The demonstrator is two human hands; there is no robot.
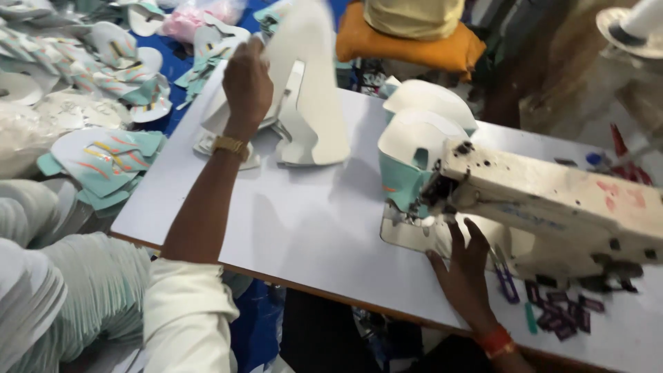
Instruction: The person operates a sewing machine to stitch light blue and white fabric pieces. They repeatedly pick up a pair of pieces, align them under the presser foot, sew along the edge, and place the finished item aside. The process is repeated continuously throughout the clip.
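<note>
Left hand (246, 83) on the white cut pieces (304, 103), right hand (464, 266) at the sewing machine (552, 207).
Left fingers closed on a white piece, lifted off the stack at the table's (297, 221) far edge. Right hand flat, fingers spread, holding nothing, just beside the teal-white piece (407, 173) under the machine head.

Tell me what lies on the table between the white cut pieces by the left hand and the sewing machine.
Head view: only bare white table lies between the white cut pieces by the left hand and the sewing machine. The right hand rests by the machine's base.
</note>
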